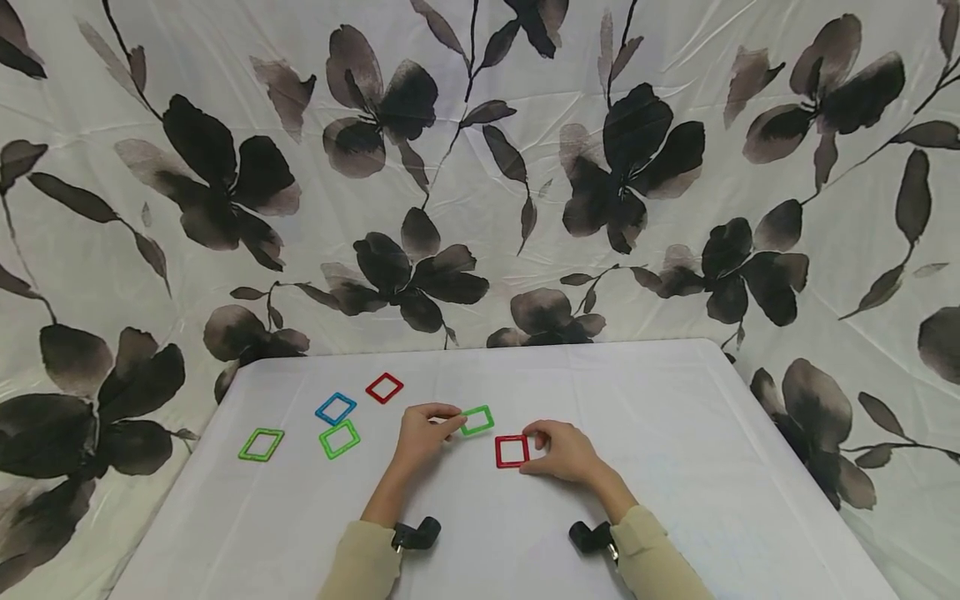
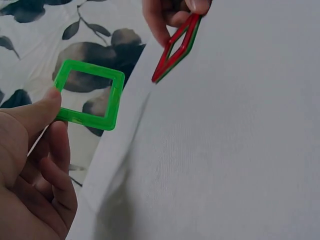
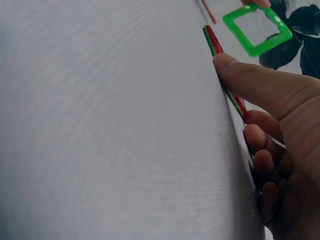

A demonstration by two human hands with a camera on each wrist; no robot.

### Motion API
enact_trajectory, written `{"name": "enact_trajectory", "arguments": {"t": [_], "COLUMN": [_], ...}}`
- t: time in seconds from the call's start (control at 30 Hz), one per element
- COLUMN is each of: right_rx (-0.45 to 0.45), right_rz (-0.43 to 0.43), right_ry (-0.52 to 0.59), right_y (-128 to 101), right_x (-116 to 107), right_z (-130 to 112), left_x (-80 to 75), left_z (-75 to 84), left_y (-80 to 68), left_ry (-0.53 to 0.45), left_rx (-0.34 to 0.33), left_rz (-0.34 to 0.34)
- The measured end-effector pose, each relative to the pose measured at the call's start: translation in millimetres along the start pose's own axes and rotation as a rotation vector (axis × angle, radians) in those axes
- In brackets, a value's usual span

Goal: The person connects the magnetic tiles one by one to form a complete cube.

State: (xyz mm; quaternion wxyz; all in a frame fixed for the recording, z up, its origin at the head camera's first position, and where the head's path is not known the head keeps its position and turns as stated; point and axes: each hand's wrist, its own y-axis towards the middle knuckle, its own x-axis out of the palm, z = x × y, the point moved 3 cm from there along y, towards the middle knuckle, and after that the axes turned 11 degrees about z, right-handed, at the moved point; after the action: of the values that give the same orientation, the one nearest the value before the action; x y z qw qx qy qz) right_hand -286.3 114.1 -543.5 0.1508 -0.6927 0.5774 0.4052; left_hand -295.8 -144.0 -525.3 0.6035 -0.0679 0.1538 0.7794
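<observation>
In my left hand (image 1: 427, 433) I pinch a green square frame (image 2: 115, 102) by one side, thumb over it and fingers behind. It looks see-through plastic with a hollow middle, raised off the table in the left wrist view. My right hand (image 1: 562, 450) grips a red square frame (image 2: 161, 70) between thumb and fingers at its right side. A green layer lies flat against the red one, showing along its edge in both wrist views. The two held pieces are close together but apart, the green one farther back and left.
On the white table (image 1: 465, 533), left of my hands, lie a red frame (image 1: 377, 382), a blue frame (image 1: 327, 404), a green frame (image 1: 344, 447) close by the blue, and another green frame (image 1: 257, 457) farther left. A flowered cloth (image 1: 480, 208) hangs behind the table.
</observation>
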Motion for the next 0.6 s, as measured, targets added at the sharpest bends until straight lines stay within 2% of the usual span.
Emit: {"name": "enact_trajectory", "arguments": {"t": [0.33, 0.6], "right_rx": [0.007, 0.025], "right_rz": [0.005, -0.015], "right_ry": [-0.001, 0.009], "right_y": [3, 2], "right_x": [-4, -2], "right_z": [0, 1], "left_x": [20.7, 32.6], "left_z": [12.1, 11.3], "left_y": [2.4, 0.8], "left_ry": [-0.014, -0.010], "left_rx": [-0.004, 0.013], "left_rz": [-0.034, -0.071]}}
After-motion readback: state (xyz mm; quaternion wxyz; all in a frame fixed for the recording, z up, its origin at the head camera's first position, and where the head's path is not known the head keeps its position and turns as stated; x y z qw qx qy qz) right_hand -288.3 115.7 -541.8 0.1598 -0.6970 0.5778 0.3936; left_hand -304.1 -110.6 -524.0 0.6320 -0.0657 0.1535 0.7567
